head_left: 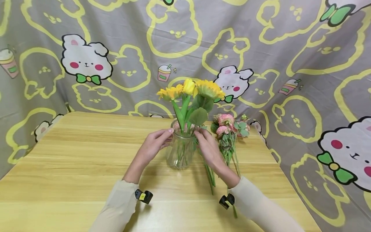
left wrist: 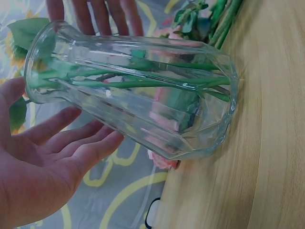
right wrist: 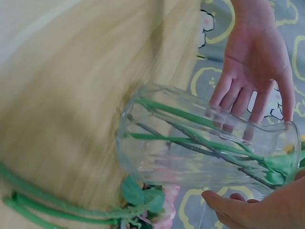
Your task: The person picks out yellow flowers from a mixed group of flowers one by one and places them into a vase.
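A clear, faceted glass vase (head_left: 178, 156) stands on the table. Yellow sunflowers (head_left: 209, 89) and a yellow tulip (head_left: 189, 87) rise from its mouth, their green stems (left wrist: 157, 85) showing through the glass. My left hand (head_left: 153, 145) is at the vase's left side, thumb by the rim and fingers extended along the neck and body. On the opposite side, my right hand (head_left: 208, 148) has its fingertips right at the rim and neck. Both hands flank the glass with fairly straight fingers; in the left wrist view, the right fingers are partly hidden behind the vase.
Pink flowers (head_left: 225, 120) with long green stems (head_left: 234, 211) lie on the table right of the vase, partly beneath my right forearm. A grey curtain (head_left: 130, 29) with cartoon prints hangs behind the wooden table (head_left: 95, 151) and along its sides.
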A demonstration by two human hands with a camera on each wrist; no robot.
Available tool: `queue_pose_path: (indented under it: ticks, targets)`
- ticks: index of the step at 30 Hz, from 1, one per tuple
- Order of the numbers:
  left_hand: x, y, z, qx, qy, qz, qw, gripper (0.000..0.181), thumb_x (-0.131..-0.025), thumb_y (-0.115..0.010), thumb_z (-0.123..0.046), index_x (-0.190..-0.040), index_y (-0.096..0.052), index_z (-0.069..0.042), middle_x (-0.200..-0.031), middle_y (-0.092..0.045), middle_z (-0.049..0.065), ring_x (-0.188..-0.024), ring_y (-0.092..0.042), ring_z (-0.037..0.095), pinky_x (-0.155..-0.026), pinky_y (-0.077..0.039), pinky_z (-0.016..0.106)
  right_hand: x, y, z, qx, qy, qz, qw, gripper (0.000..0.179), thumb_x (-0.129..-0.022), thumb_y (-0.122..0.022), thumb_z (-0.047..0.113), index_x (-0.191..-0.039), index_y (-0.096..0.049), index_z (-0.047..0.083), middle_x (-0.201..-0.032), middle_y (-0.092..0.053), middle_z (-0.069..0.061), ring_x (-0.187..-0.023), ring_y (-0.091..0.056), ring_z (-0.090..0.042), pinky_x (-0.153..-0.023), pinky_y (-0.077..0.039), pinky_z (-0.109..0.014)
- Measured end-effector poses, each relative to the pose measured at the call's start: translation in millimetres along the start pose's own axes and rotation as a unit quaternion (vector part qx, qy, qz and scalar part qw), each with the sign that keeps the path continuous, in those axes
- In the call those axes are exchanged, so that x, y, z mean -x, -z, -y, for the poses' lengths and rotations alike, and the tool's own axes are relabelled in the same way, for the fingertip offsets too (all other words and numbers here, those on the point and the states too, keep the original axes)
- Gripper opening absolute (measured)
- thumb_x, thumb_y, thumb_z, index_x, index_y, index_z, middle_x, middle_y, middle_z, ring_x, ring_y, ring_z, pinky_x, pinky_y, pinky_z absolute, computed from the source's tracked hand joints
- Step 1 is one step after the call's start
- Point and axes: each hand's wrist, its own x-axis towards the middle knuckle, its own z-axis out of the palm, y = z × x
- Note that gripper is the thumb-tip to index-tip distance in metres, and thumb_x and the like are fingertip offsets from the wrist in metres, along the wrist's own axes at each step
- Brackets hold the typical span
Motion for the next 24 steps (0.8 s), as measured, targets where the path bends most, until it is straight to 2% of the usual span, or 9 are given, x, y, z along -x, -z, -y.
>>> queue_pose_path:
  ticks: [4, 10, 17, 24]
  targets:
    - [0.5, 0.9, -0.2, -0.001, 0.001, -0.002, 1.0000, 0.065, -0.101, -0.057, -0.052, -0.140, -0.057, 0.000, -0.140, -0.060, 0.019, -0.131, -0.058, 0.032, -0.110, -0.053, 0.038, 2.6, -4, -4, -0.059, -0.003, 0.011, 0.9982, 0.059, -0.107, -0.042, 0.044, -0.154, -0.041, 0.007, -0.160, -0.040, -0.014, -0.142, -0.044, -0.036, -0.113, -0.047, -0.055]
    - [0.5, 1.4, -1.0, -0.004, 0.002, -0.003, 1.0000, 0.067, -0.100, -0.057, -0.055, -0.140, -0.058, -0.001, -0.141, -0.059, 0.018, -0.132, -0.057, 0.032, -0.110, -0.052, 0.039, 7.2, -9, -8, -0.116, -0.018, 0.001, 0.9931, 0.063, -0.106, -0.046, 0.042, -0.154, -0.040, 0.002, -0.156, -0.043, -0.020, -0.139, -0.046, -0.039, -0.114, -0.045, -0.055]
    - [0.9, 0.1, -1.0, -0.007, 0.007, -0.004, 0.9999, 0.072, -0.100, -0.056, -0.056, -0.142, -0.055, 0.001, -0.141, -0.059, 0.019, -0.132, -0.058, 0.033, -0.111, -0.051, 0.040, 11.2, -14, -13, -0.132, -0.009, -0.012, 0.9912, 0.063, -0.106, -0.047, 0.046, -0.149, -0.046, 0.001, -0.147, -0.053, -0.022, -0.135, -0.052, -0.041, -0.114, -0.046, -0.055]
    - [2.2, -1.8, -1.3, -0.026, 0.011, -0.007, 0.9996, 0.071, -0.101, -0.053, -0.059, -0.143, -0.055, -0.002, -0.137, -0.062, 0.019, -0.129, -0.060, 0.033, -0.110, -0.052, 0.041, 11.7, -15, -18, -0.149, -0.005, -0.019, 0.9886, 0.063, -0.105, -0.048, 0.049, -0.147, -0.049, 0.001, -0.145, -0.054, -0.022, -0.134, -0.053, -0.041, -0.114, -0.046, -0.054]
